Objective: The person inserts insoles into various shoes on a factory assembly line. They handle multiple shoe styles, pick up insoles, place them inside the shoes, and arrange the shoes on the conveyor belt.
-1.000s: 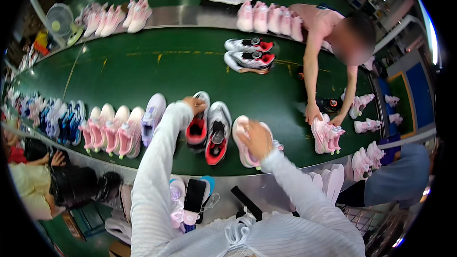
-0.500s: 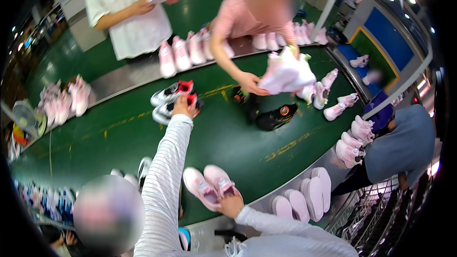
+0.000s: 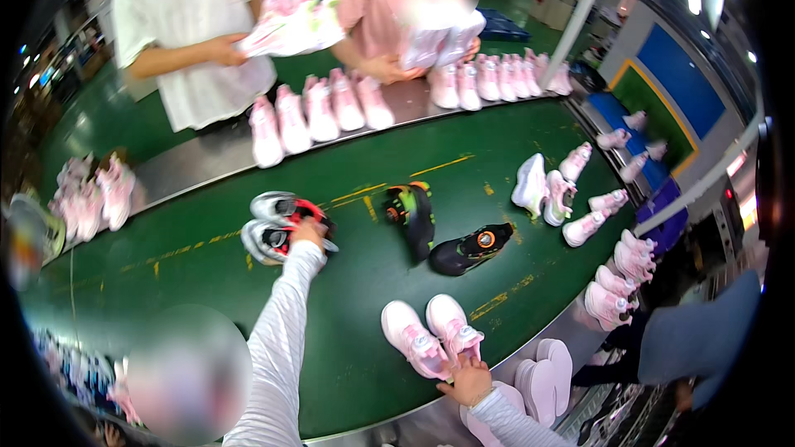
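While the left hand (image 3: 309, 233) bends over the heels of the white-and-red shoes (image 3: 272, 236), mid-tabletop (image 3: 356, 281), its fingertips are hidden; how far that grip closes cannot be told. By the tabletop's near edge, the right hand (image 3: 469, 382), fingers partly spread, touches the pink shoes (image 3: 409, 333) at their heels; whether it has hold is unclear.

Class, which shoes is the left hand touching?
The white, black and red pair; the right hand touches a pink pair, and the black shoes lie untouched.
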Action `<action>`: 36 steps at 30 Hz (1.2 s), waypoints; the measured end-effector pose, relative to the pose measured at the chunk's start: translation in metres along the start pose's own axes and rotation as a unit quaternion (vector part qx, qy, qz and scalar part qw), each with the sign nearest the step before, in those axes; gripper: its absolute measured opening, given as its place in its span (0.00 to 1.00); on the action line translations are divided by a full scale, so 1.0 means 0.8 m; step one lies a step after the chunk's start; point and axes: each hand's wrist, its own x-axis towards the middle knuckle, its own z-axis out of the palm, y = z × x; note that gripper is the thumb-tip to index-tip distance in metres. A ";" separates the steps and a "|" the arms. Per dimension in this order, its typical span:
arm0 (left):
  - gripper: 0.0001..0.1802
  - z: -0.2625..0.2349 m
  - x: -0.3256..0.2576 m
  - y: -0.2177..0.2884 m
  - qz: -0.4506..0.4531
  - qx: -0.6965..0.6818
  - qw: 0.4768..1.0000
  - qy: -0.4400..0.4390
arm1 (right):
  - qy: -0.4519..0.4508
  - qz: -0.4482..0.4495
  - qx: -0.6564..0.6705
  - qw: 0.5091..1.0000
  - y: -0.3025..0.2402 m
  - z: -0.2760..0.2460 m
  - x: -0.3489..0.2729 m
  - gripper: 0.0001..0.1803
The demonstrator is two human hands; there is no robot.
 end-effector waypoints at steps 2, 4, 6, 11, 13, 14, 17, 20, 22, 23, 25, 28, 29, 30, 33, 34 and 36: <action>0.13 -0.015 -0.095 -0.014 0.091 0.027 0.992 -0.082 | 0.083 0.062 0.066 0.992 -0.007 -0.013 -0.002 0.23; 0.15 -0.025 -0.200 -0.032 0.120 0.115 0.972 -0.164 | 0.153 0.005 0.183 0.971 -0.011 -0.033 0.002 0.20; 0.16 -0.022 -0.298 -0.050 0.160 0.104 0.966 -0.174 | 0.180 -0.053 0.224 0.956 -0.027 -0.058 0.005 0.17; 0.18 -0.021 -0.439 -0.058 0.157 0.068 0.970 -0.173 | 0.119 -0.212 0.319 0.916 -0.081 -0.044 0.031 0.19; 0.18 -0.042 -0.467 -0.046 0.156 0.014 0.980 -0.123 | 0.106 -0.290 0.262 0.914 -0.106 -0.027 0.049 0.22; 0.18 -0.043 -0.477 -0.053 0.152 0.014 0.981 -0.116 | 0.106 -0.318 0.221 0.916 -0.116 -0.023 0.057 0.23; 0.24 -0.056 -0.502 -0.070 0.154 -0.010 0.964 0.217 | 0.112 -0.372 0.144 0.910 -0.136 0.005 0.078 0.22; 0.29 -0.040 -0.479 -0.104 0.138 -0.072 0.977 0.145 | 0.174 -0.413 0.027 0.894 -0.146 0.026 0.103 0.20; 0.27 -0.035 -0.457 -0.117 0.165 -0.067 0.978 0.113 | 0.178 -0.433 0.042 0.883 -0.147 0.027 0.113 0.18; 0.24 -0.036 -0.445 -0.119 0.160 -0.077 0.976 0.123 | 0.176 -0.433 0.039 0.883 -0.150 0.025 0.117 0.18; 0.15 -0.041 -0.419 -0.121 0.086 -0.188 0.970 0.128 | 0.130 -0.398 0.084 0.904 -0.155 0.011 0.129 0.16; 0.14 -0.078 -0.379 -0.112 -0.007 -0.186 0.981 0.051 | 0.081 -0.416 0.208 0.882 -0.160 -0.012 0.165 0.15; 0.15 -0.086 -0.366 -0.114 -0.028 -0.201 0.979 0.021 | 0.032 -0.401 0.225 0.887 -0.163 -0.027 0.176 0.14; 0.16 -0.091 -0.351 -0.115 -0.045 -0.216 0.975 -0.010 | -0.013 -0.384 0.241 0.891 -0.165 -0.046 0.186 0.13; 0.15 -0.088 -0.321 -0.138 -0.064 -0.372 0.926 -0.014 | -0.136 -0.375 0.247 0.883 -0.179 -0.076 0.222 0.14; 0.16 -0.085 -0.310 -0.141 -0.069 -0.422 0.903 -0.034 | -0.172 -0.370 0.251 0.878 -0.177 -0.080 0.233 0.14; 0.16 -0.095 -0.296 -0.141 -0.046 -0.404 0.913 -0.048 | -0.232 -0.334 0.296 0.864 -0.178 -0.086 0.245 0.14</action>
